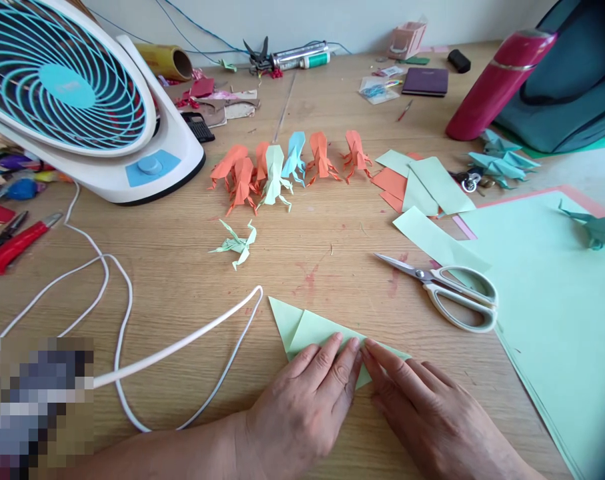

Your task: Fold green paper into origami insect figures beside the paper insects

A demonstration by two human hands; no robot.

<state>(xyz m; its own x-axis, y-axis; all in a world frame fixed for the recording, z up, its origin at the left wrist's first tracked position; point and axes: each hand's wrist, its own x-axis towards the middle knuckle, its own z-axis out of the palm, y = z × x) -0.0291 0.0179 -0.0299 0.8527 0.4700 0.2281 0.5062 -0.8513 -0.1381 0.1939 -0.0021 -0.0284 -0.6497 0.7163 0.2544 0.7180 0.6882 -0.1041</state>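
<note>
A pale green sheet of paper, folded into a pointed shape with overlapping layers, lies on the wooden table in front of me. My left hand rests on its middle, fingers stretched out and pressing it down; the thumb is mostly hidden. From the other side my right hand closes on the paper's right part, the index finger along the top edge and the other fingers curled under. The two hands' fingertips almost meet. White-handled scissors lie beyond my right hand, blades pointing left.
Folded paper insects in orange, pale green and blue stand farther back. Cut paper pieces and large green sheets lie right. A fan, white cable and red-handled tool occupy the left; a bottle stands back right.
</note>
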